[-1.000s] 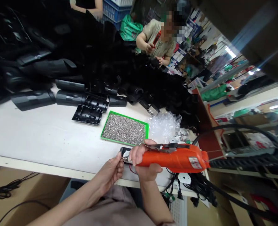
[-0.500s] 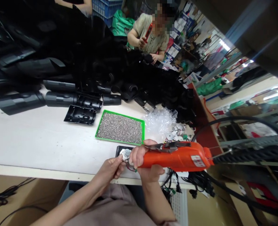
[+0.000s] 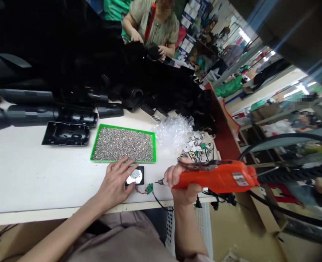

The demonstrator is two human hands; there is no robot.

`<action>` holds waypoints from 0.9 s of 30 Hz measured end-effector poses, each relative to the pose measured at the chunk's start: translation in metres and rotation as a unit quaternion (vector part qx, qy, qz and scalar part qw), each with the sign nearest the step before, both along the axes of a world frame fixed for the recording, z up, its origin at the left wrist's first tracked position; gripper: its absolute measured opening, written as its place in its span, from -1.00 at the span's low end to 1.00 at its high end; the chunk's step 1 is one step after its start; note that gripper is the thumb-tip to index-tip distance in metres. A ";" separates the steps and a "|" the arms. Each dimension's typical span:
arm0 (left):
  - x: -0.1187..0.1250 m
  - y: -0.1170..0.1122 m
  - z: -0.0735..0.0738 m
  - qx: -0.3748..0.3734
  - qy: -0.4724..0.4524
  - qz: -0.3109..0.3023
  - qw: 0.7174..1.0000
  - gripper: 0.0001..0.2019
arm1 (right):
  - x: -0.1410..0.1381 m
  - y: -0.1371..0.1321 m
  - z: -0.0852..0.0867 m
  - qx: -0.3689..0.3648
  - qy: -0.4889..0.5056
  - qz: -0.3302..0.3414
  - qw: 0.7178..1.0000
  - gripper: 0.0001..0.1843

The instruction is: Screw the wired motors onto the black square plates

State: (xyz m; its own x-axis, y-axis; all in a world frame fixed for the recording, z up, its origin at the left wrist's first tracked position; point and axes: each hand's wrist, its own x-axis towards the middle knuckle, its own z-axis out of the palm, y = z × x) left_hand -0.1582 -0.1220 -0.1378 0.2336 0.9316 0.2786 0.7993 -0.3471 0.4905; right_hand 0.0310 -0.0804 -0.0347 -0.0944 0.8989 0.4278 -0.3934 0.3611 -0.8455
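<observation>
My right hand point(image 3: 181, 180) is wrapped round an orange electric screwdriver point(image 3: 218, 176), held level above the table's front edge with its bit pointing left. My left hand point(image 3: 114, 182) lies with fingers spread on the white table, touching a small black square block that carries a round silver motor part point(image 3: 135, 175). Red and black wires run from that part to a small green circuit board point(image 3: 149, 188), which lies just left of the bit. A green tray point(image 3: 94, 153) filled with small silver screws sits right behind my left hand.
A big pile of black plastic housings point(image 3: 76, 72) fills the far half of the table, with one flat black cover point(image 3: 65, 134) lying apart. Crumpled clear bags point(image 3: 174, 129) and loose small parts point(image 3: 195, 149) lie right of the tray. A person point(image 3: 152, 29) works across the table.
My left hand left the screwdriver's tip and dropped flat onto the table by the motor part. The screwdriver pulled slightly right. The view has swung leftward and down.
</observation>
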 end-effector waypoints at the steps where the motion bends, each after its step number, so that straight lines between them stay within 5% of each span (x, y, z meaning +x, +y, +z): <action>1: 0.002 0.000 0.000 0.000 0.003 0.006 1.000 -0.55 | 0.000 0.000 -0.003 -0.002 -0.003 -0.003 1.000 -0.47; 8: 0.009 0.000 0.001 -0.019 0.012 0.040 0.999 -0.69 | -0.011 0.000 -0.018 -0.036 -0.018 -0.007 0.999 -0.43; 19: 0.005 0.001 -0.001 -0.042 0.009 0.039 0.998 -0.61 | -0.027 0.013 -0.046 -0.026 -0.029 0.010 0.999 -0.41; 27: 0.001 0.002 -0.008 -0.016 -0.004 0.025 1.000 -0.68 | -0.031 0.018 -0.050 -0.025 -0.035 0.032 0.999 -0.43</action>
